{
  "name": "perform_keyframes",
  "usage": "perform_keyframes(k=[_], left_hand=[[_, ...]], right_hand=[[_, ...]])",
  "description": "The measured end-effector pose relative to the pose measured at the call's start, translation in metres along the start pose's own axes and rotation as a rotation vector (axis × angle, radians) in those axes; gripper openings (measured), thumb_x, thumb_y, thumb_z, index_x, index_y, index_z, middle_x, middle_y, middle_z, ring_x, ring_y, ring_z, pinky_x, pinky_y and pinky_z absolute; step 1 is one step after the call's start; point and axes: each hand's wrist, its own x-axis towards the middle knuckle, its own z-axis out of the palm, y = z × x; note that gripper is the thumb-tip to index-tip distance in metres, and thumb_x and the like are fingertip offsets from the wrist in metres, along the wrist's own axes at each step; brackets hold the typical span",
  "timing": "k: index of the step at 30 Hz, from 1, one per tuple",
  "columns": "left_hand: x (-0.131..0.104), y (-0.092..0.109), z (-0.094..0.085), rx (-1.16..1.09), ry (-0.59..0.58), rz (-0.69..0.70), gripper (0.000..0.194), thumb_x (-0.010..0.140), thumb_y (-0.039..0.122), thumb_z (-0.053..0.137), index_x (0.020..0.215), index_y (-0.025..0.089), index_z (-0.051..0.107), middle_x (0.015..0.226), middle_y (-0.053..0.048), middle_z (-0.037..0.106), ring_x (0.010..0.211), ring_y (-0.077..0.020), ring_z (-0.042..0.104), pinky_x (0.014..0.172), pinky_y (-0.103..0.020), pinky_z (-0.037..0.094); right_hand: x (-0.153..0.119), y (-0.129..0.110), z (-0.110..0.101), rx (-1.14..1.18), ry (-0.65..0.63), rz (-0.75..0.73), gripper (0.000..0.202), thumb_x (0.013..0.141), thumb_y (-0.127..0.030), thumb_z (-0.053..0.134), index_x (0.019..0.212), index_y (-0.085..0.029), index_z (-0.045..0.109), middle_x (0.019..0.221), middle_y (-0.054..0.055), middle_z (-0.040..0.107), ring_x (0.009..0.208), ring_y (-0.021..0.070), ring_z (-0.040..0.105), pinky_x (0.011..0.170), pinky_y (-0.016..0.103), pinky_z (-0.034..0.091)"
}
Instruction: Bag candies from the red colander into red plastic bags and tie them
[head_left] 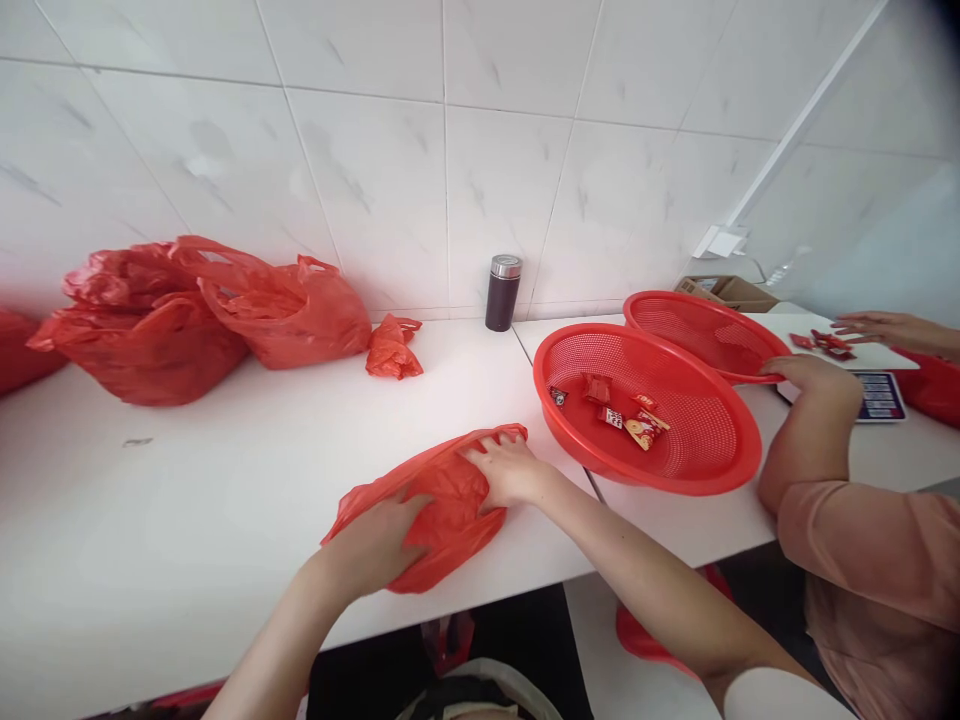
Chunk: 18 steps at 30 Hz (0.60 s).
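Note:
A thin red plastic bag (450,492) lies on the white table in front of me, its mouth spread wide. My left hand (379,545) reaches into the near left side of the bag, with the thumb and fingers apart and slightly blurred. At the right end of the mouth, my right hand (506,470) touches the film with its fingers spread. No other object shows between either hand's fingers. Beyond my right hand sits a red mesh basket (555,440), holding several small wrapped snacks (643,428).
Filled red bags (150,350) and a crumpled red bag (394,348) line the wall at left. A dark thermos (502,295) stands at the back. At right, a co-worker's hand (814,375) touches a second red basket (705,330); the other is near packets on a scale (877,358).

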Motion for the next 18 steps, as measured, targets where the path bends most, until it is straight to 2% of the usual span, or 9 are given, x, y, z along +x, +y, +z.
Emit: perform_keyframes(k=[2, 3, 6, 8, 9, 11, 13, 16, 18], left_hand=[[-0.014, 0.011, -0.007, 0.051, 0.007, 0.086, 0.056, 0.089, 0.036, 0.05, 0.144, 0.029, 0.046, 0.15, -0.007, 0.046, 0.127, -0.0283, 0.055, 0.096, -0.04, 0.051], [-0.021, 0.015, -0.01, 0.064, 0.074, 0.146, 0.054, 0.092, 0.04, 0.046, 0.146, 0.034, 0.043, 0.155, -0.003, 0.039, 0.134, -0.027, 0.048, 0.102, -0.041, 0.047], [-0.034, 0.017, -0.01, 0.151, 0.36, 0.251, 0.036, 0.092, 0.044, 0.047, 0.123, 0.043, 0.064, 0.158, 0.005, 0.031, 0.144, -0.0304, 0.03, 0.111, -0.051, 0.034], [-0.034, 0.007, -0.001, 0.229, 0.525, 0.144, 0.026, 0.087, 0.045, 0.054, 0.1, 0.037, 0.075, 0.158, 0.002, 0.031, 0.145, -0.0398, 0.024, 0.111, -0.064, 0.024], [-0.033, -0.001, 0.005, 0.245, 0.564, 0.069, 0.026, 0.085, 0.046, 0.055, 0.095, 0.035, 0.077, 0.158, -0.002, 0.032, 0.144, -0.0432, 0.024, 0.109, -0.068, 0.022], [-0.032, -0.019, 0.018, 0.199, 0.569, -0.049, 0.031, 0.087, 0.048, 0.052, 0.103, 0.034, 0.075, 0.156, -0.005, 0.034, 0.14, -0.0452, 0.032, 0.105, -0.07, 0.028], [-0.035, -0.037, 0.031, 0.077, 0.557, -0.095, 0.036, 0.09, 0.051, 0.047, 0.115, 0.038, 0.069, 0.156, -0.003, 0.032, 0.133, -0.0429, 0.043, 0.102, -0.065, 0.037], [-0.045, -0.054, 0.044, -0.106, 0.544, -0.1, 0.042, 0.089, 0.054, 0.046, 0.128, 0.045, 0.056, 0.157, 0.004, 0.029, 0.129, -0.0387, 0.048, 0.094, -0.058, 0.049], [-0.049, -0.056, 0.05, -0.162, 0.522, -0.094, 0.047, 0.088, 0.056, 0.047, 0.134, 0.047, 0.05, 0.157, 0.005, 0.03, 0.133, -0.0376, 0.044, 0.092, -0.055, 0.051]], right_hand=[[0.001, -0.001, 0.0, 0.009, -0.008, -0.013, 0.105, 0.06, -0.06, 0.076, 0.15, -0.027, 0.033, 0.152, 0.017, 0.035, 0.134, 0.0453, 0.034, 0.107, 0.062, 0.026], [0.0, -0.003, 0.0, 0.008, 0.0, -0.016, 0.104, 0.061, -0.06, 0.076, 0.15, -0.026, 0.034, 0.153, 0.017, 0.033, 0.135, 0.045, 0.034, 0.108, 0.061, 0.026], [-0.008, -0.014, -0.002, -0.031, 0.038, 0.02, 0.098, 0.064, -0.053, 0.079, 0.147, -0.021, 0.039, 0.15, 0.02, 0.039, 0.133, 0.0443, 0.037, 0.108, 0.059, 0.028], [-0.026, -0.023, -0.013, -0.016, 0.088, -0.01, 0.086, 0.068, -0.044, 0.08, 0.143, -0.019, 0.046, 0.142, 0.02, 0.049, 0.129, 0.0413, 0.044, 0.106, 0.056, 0.032], [-0.039, -0.025, -0.021, 0.036, 0.12, -0.068, 0.078, 0.072, -0.041, 0.078, 0.141, -0.02, 0.049, 0.139, 0.017, 0.053, 0.127, 0.0379, 0.048, 0.106, 0.053, 0.035], [-0.066, -0.022, -0.046, 0.226, 0.215, -0.235, 0.059, 0.081, -0.041, 0.069, 0.137, -0.029, 0.052, 0.136, 0.008, 0.058, 0.124, 0.028, 0.053, 0.103, 0.043, 0.041], [-0.088, -0.001, -0.073, 0.41, 0.355, -0.233, 0.047, 0.088, -0.046, 0.059, 0.134, -0.034, 0.053, 0.135, 0.002, 0.059, 0.12, 0.0205, 0.057, 0.1, 0.033, 0.044], [-0.093, 0.061, -0.102, 0.406, 0.529, 0.099, 0.047, 0.091, -0.047, 0.055, 0.135, -0.031, 0.052, 0.129, 0.005, 0.062, 0.116, 0.0225, 0.058, 0.097, 0.037, 0.045], [-0.078, 0.11, -0.103, 0.296, 0.484, 0.306, 0.06, 0.087, -0.047, 0.06, 0.141, -0.028, 0.047, 0.142, 0.01, 0.051, 0.129, 0.0295, 0.048, 0.102, 0.043, 0.04]])
